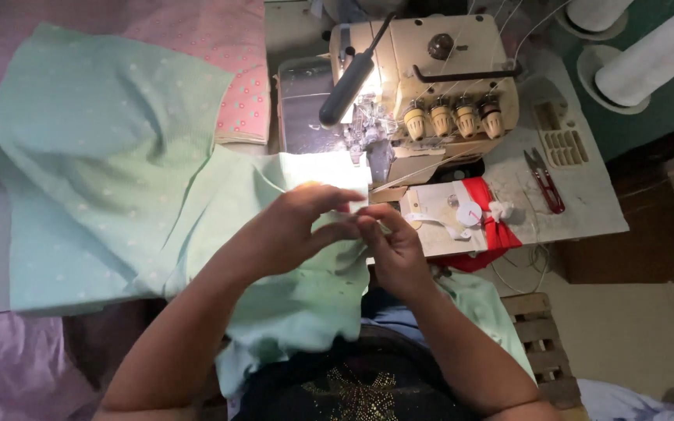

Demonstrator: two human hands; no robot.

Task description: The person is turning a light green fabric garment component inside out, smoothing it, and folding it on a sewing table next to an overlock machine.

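We see both hands meeting just near of the overlock sewing machine (423,86), w/ the mint-green fabric (111,171) under & between them. The left hand (290,234) comes in from near-left, fingers curled narrow, thumb & fingertips pinching a fold of the green cloth at its far-right edge. The right hand (395,249) sits just right of it, fingers bunched tight, pinching the same edge; fingertips of the 2 hands are touching or all but touching. We can't tell if anything small besides cloth is held between them, since it's too blurred there.

The fabric spreads wide to the left over the table, w/ pale dots, & drapes down near into our lap. Its far-right corner lies lit up just beside the machine's needle area. Far-left of the machine, a pink patterned cloth (239,101) peeks out from under the green.

Right of the hands: a red cloth strip (497,226) on the machine's front cover, a white tape (462,222) across it. Further right, red-handled thread snips (546,181) lie on the white table (594,203). Far-right, 2 white thread cones (649,54). Near-right, a wooden stool (540,343) on the floor.
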